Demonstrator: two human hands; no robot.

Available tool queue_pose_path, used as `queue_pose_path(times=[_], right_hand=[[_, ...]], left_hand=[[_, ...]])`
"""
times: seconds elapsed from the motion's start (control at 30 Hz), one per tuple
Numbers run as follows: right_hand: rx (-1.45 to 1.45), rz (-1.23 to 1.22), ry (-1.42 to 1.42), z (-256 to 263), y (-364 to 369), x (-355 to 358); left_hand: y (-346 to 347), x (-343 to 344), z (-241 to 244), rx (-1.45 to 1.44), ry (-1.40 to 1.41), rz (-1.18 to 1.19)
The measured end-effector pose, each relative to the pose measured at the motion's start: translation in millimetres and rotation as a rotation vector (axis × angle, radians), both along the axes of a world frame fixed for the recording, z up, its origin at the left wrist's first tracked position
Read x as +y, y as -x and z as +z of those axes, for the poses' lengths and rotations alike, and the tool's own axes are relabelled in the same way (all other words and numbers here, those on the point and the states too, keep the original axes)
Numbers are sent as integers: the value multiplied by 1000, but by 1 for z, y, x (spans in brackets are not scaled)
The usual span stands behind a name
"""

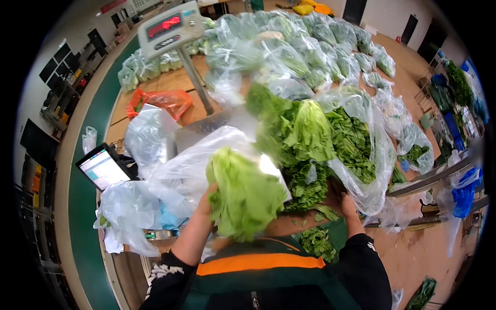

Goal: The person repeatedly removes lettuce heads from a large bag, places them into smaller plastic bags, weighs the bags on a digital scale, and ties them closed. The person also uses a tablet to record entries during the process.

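My left hand (209, 199) holds a head of green leafy lettuce (246, 193) in front of me; its leaves cover most of my fingers. At the table's near edge, my right hand (347, 205) is beside a large clear plastic bag (375, 193) of dark leafy greens (350, 143); its fingers are partly hidden, so its grip cannot be told. Another lettuce head (311, 130) lies on a pile of greens between the hands and the scale. Beyond my left hand, a white plastic bag (193, 155) spreads over the scale's platform area. Curly greens (308, 190) lie left of my right hand.
A scale display (164, 29) stands on a metal post (195, 79). Many bagged vegetables (286, 54) cover the far table. An orange bag (170, 101), clear bags (128, 205) and a lit tablet (104, 167) are at left. Below the table edge, more greens (317, 244) are near my apron.
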State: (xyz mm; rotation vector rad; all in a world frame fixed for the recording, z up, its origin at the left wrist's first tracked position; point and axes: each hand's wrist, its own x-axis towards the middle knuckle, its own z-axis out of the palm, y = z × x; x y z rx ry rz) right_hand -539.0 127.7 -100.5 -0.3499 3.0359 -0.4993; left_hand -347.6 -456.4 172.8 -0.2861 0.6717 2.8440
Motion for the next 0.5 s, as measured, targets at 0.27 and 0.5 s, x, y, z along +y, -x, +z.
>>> queue_pose_path(times=[0.27, 0.5], right_hand=[[49, 165, 11, 108, 12, -35], [50, 14, 125, 101, 71, -35]], left_hand=[[144, 74, 4, -184, 232, 74], [213, 98, -15, -268, 124, 1]])
